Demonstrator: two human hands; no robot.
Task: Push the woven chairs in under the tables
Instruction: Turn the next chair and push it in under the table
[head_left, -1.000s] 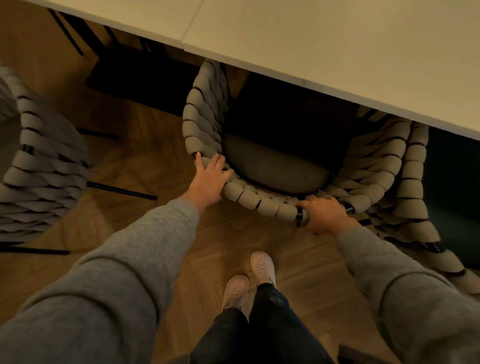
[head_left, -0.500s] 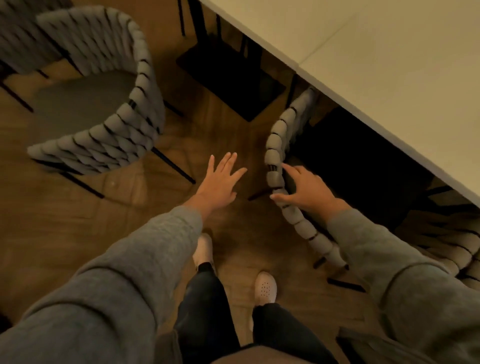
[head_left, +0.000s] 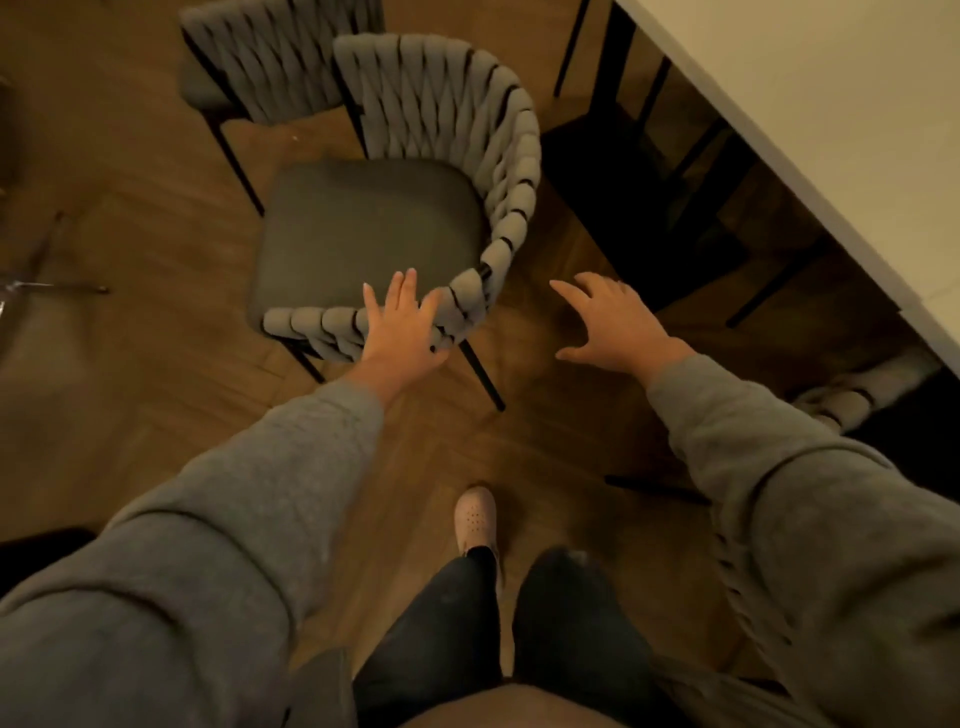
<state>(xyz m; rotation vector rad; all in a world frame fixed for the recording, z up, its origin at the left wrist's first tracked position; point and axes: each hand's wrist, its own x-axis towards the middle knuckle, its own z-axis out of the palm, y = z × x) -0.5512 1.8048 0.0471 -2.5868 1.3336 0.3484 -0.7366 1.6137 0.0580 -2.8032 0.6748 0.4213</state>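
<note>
**Left hand flat on the chair rim, right hand spread in the air**

The fingers (head_left: 406, 291) of the left hand (head_left: 402, 330) lie straight and only slightly parted, pointing to 12 o'clock. Their tips reach past the rim and over the edge of the dark seat (head_left: 363, 228). The palm rests flat on the padded weave, with nothing curled round it. The thumb on the 3 o'clock side blurs into the weave, so I cannot tell how it lies. The wrist runs back toward 7 o'clock into a grey sleeve (head_left: 234, 519), the arm well extended.

The right hand (head_left: 621, 325) hangs palm down above the wooden floor (head_left: 130, 364), touching nothing. Its fingers (head_left: 569, 291) are spread wide and bent a little at the knuckles, reaching toward 11 o'clock, and the thumb sticks out toward 8 o'clock. Its forearm comes in from 4 o'clock in another grey sleeve (head_left: 805, 493).

The woven chair (head_left: 498, 171) under the left hand stands out on the open floor, apart from the table (head_left: 831, 93). The table's pale top crosses the corner at 2 o'clock. The chair's curved back wraps from 12 round through 3 to 6 o'clock, and its open side faces 9 o'clock. A second woven chair (head_left: 275, 67) stands just behind it at 11 o'clock. At 4 o'clock a third woven chair (head_left: 852, 395) shows only a blurred piece of weave below the table edge. One pale shoe (head_left: 475, 517) is planted at 6 o'clock.
</note>
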